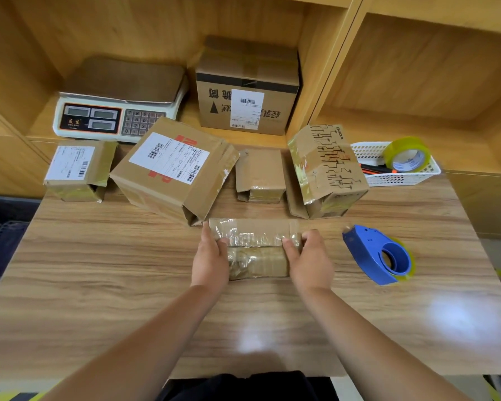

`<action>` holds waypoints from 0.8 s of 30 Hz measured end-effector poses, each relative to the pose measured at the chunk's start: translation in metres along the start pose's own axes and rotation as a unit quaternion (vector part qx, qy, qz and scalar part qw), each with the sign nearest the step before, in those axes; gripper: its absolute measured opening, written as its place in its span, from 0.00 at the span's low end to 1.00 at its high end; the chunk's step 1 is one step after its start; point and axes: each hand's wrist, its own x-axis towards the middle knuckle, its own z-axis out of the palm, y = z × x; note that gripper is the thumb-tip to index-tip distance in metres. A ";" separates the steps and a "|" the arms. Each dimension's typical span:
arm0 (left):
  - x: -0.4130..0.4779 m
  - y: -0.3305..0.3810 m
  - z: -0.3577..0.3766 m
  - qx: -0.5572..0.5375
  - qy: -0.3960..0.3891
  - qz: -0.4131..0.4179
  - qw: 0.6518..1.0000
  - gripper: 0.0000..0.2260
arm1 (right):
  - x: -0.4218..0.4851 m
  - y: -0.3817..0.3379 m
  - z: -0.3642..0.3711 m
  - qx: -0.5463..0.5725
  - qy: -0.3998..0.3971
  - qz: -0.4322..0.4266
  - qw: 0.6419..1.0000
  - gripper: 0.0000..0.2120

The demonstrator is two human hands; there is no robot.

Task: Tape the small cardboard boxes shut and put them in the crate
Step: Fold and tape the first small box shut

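Observation:
A small cardboard box (256,247) wrapped in clear tape lies on the wooden table (99,270) in front of me. My left hand (210,257) grips its left end and my right hand (308,259) grips its right end, thumbs on top. A blue tape dispenser (378,254) lies on the table to the right of the box. Behind stand several more boxes: a small labelled one (80,170), a larger labelled one (174,169), a small plain one (259,175) and a printed one (326,170). A dark crate (0,238) shows at the left edge.
A weighing scale (119,102) and a big carton (248,88) sit in the wooden shelf at the back. A white basket (396,178) holding a tape roll (407,154) and pens stands at the right rear.

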 end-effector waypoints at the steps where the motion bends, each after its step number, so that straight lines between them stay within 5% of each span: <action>1: 0.000 0.000 -0.002 0.007 -0.012 0.005 1.000 0.22 | -0.002 0.003 -0.003 -0.004 0.018 -0.051 0.999 0.19; 3: 0.001 0.001 -0.005 0.030 -0.036 0.021 0.999 0.21 | 0.001 0.003 -0.010 -0.033 -0.001 -0.166 0.986 0.29; 6: 0.004 0.008 -0.010 0.073 -0.068 0.052 0.994 0.20 | 0.009 -0.002 -0.022 -0.110 -0.143 -0.253 0.951 0.35; 9: 0.004 0.014 -0.015 0.110 -0.056 0.075 0.990 0.20 | 0.009 0.001 -0.024 -0.104 -0.215 -0.201 0.950 0.26; 14: -0.010 0.007 -0.012 0.103 -0.023 0.058 0.993 0.24 | -0.012 -0.004 -0.019 -0.105 -0.167 -0.175 0.965 0.23; 18: -0.008 0.005 -0.012 0.061 -0.042 0.051 0.996 0.38 | -0.037 -0.009 -0.005 -0.088 -0.195 -0.165 0.963 0.30; 21: 0.000 0.003 -0.018 0.084 -0.086 0.083 0.989 0.39 | -0.040 -0.013 -0.005 -0.023 -0.232 -0.119 0.965 0.39; 24: 0.008 0.003 -0.024 0.124 -0.114 0.111 0.979 0.36 | -0.026 -0.018 -0.006 0.001 -0.249 -0.167 0.954 0.54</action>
